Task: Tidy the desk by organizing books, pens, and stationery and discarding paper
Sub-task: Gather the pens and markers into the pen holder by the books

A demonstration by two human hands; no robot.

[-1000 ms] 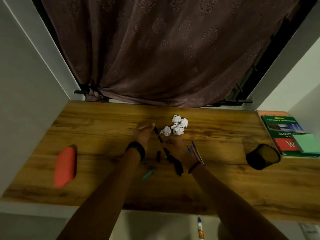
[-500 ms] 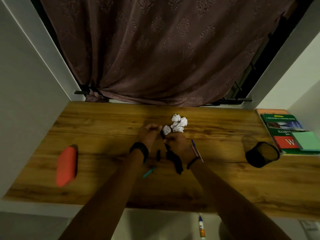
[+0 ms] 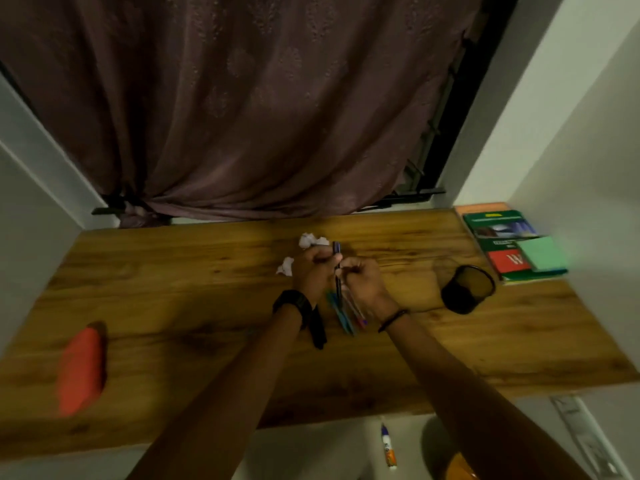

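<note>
Both hands meet over the middle of the wooden desk [image 3: 173, 271]. My left hand [image 3: 311, 271] grips a dark pen [image 3: 336, 252] that stands up between the two hands. My right hand [image 3: 363, 282] is closed around a bunch of pens [image 3: 346, 315], teal and pink among them, whose ends stick out below the fist. Crumpled white paper balls [image 3: 310, 240] lie just behind the hands, one more [image 3: 285, 266] to their left. A black object [image 3: 317, 329] lies on the desk under my left wrist. A black mesh pen cup [image 3: 467, 289] stands to the right.
A stack of books [image 3: 498, 233] with a green sticky-note pad [image 3: 543, 254] sits at the desk's right end. A red pencil case [image 3: 81, 368] lies at the left front. A glue bottle [image 3: 388, 445] lies on the floor below. A brown curtain [image 3: 259, 98] hangs behind the desk.
My left hand lifted the dark pen and brought it to my right hand, which has gathered more pens, including the teal one. The camera view has shifted.
</note>
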